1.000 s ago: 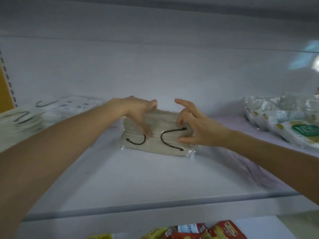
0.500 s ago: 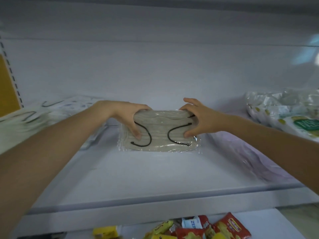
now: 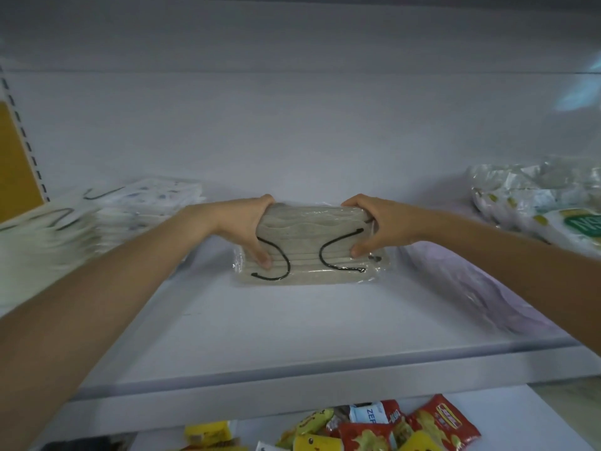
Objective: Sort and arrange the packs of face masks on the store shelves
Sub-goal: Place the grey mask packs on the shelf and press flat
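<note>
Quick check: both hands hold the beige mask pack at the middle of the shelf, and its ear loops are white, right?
Not white: the head view shows the ear loops are black. The rest stands: the left hand and right hand hold the beige mask pack at the middle of the shelf.

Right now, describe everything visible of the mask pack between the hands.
The pack is a stack of beige pleated masks sealed in clear glossy film, with two black ear loops curling across its upper face. Its near edge apparently rests on the white shelf, with the far edge raised. The left hand grips its left end and the right hand its right end, thumbs on the face, fingers curled over the far edge.
</note>
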A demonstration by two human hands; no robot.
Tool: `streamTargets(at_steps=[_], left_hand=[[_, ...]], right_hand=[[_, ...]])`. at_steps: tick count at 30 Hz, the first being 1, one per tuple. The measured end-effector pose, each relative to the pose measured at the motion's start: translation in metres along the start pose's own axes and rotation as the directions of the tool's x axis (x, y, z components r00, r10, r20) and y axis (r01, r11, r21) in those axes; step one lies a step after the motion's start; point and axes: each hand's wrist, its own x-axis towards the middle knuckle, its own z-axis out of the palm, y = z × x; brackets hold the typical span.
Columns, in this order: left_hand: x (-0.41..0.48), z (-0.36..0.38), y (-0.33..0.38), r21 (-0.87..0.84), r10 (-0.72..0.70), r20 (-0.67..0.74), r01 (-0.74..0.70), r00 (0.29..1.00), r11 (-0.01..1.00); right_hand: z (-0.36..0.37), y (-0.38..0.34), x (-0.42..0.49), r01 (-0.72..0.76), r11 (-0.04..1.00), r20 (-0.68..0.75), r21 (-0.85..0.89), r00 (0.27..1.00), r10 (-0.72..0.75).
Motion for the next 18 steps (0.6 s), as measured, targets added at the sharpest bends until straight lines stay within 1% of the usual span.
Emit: streamTargets(at_steps=[2,6,7,10,12,13,15,18], left_hand=[[-0.003,0.004,0.0,-0.061,-0.001,-0.005,0.001,1.0,0.998],[-0.016,0.002,-0.01,-0.312,-0.034,-0.058,0.014,0.998,0.95],[-0.02,0.003,-0.012,-0.344,-0.042,-0.083,0.011,0.996,0.939],[-0.026,0.013,-0.018,-0.419,-0.05,-0.209,-0.044,0.977,0.907],[-0.027,0.024,-0.02,-0.496,-0.064,-0.304,-0.101,0.95,0.863],[-0.027,0.029,-0.021,-0.536,-0.077,-0.324,-0.116,0.943,0.836],[-0.023,0.036,-0.024,-0.594,-0.095,-0.274,-0.09,0.957,0.8],[-0.019,0.045,-0.028,-0.561,-0.066,-0.155,-0.033,0.986,0.827]], right_hand=[[0.001,0.002,-0.001,-0.029,0.999,-0.009,-0.015,1.0,0.029],[-0.001,0.003,-0.005,-0.078,0.997,-0.023,-0.028,0.997,0.077],[-0.001,0.003,-0.006,-0.082,0.996,-0.025,-0.03,0.996,0.081],[0.0,0.005,-0.007,-0.086,0.996,-0.063,-0.018,0.994,0.085],[0.001,0.009,-0.009,-0.081,0.997,-0.116,0.021,0.99,0.082],[0.002,0.01,-0.01,-0.084,0.995,-0.133,0.045,0.987,0.089],[0.003,0.013,-0.013,-0.104,0.989,-0.122,0.109,0.985,0.118],[0.005,0.015,-0.012,-0.143,0.978,-0.046,0.155,0.987,0.152]])
